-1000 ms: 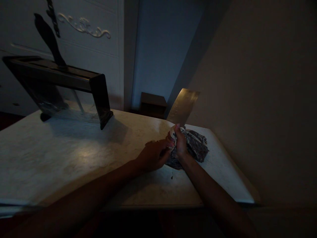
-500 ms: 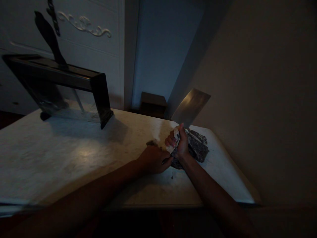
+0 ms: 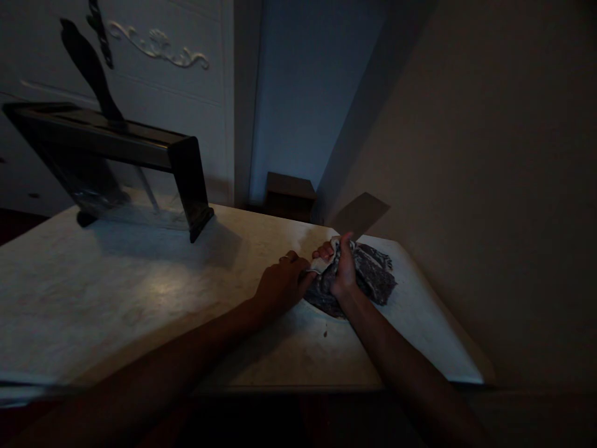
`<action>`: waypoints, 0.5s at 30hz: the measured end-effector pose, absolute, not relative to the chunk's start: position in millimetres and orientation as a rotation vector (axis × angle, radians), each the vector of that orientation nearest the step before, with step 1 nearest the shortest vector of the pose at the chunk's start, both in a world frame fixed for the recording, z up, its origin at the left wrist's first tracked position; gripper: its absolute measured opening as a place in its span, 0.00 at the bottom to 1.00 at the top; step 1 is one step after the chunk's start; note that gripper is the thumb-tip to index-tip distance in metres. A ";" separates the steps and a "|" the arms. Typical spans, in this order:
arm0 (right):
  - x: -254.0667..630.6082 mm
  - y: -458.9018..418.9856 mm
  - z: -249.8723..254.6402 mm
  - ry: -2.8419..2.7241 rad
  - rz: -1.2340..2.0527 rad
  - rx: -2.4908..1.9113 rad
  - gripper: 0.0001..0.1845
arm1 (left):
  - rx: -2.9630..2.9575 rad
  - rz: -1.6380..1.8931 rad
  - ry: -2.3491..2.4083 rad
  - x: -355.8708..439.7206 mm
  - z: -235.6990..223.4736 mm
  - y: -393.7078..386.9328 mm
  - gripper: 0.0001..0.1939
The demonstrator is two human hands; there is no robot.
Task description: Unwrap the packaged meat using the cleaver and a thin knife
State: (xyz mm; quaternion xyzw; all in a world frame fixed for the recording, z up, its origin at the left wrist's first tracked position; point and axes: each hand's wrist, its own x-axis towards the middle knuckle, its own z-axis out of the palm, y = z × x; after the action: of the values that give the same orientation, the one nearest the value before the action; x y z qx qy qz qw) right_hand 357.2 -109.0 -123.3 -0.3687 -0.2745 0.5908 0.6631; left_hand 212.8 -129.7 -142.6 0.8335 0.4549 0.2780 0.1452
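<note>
The cloth (image 3: pixel 375 274), dark and patterned with a paler side showing, lies bunched on the table (image 3: pixel 116 305), and the cleaver (image 3: pixel 359 214) stands out beyond its far side, blade tilted up and away from the person. The right hand (image 3: pixel 344 269) is curled round the bunched part of the cloth, thumb lying along the top toward the blade; the cleaver's handle is hidden, though it is probably inside that grip. The left hand (image 3: pixel 282 277), at the cloth's left edge, appears to pinch a pale fold between thumb and fingers. To the left of the cloth and well apart from it stands the knife block (image 3: pixel 188 177), a black-handled knife (image 3: pixel 88 68) in its top; the wall (image 3: pixel 466 186) rises to the right of the cloth. Handling this well calls for a firm right grip, since fabric round a handle may slip, with the thumb short of the blade. The left fingers would best draw the fold snug from the cloth's left side, clear of both edges, with the blade facing away, and loose ends gathered so nothing snags. Dim light argues for slow, small movements.
</note>
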 end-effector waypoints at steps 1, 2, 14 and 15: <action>356.9 -108.4 -123.7 -0.623 1.330 -0.832 0.34 | 2.391 0.799 1.300 212.5 -143.1 -128.2 0.10; 356.8 -108.0 -124.4 -0.630 1.333 -0.833 0.34 | 2.380 0.802 1.272 212.0 -143.7 -126.5 0.10; 355.1 -111.9 -134.0 -0.690 1.432 -0.804 0.33 | 2.219 0.966 1.149 209.9 -149.1 -115.2 0.07; 355.4 -111.6 -134.5 -0.690 1.436 -0.812 0.33 | 2.204 0.995 1.146 210.2 -149.6 -115.1 0.07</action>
State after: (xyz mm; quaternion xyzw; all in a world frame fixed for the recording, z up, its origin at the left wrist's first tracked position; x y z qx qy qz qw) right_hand 355.4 -111.6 -134.5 -0.3540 -0.3007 0.6261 0.6263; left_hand 210.2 -115.1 -149.6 0.8014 0.4166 0.3618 0.2309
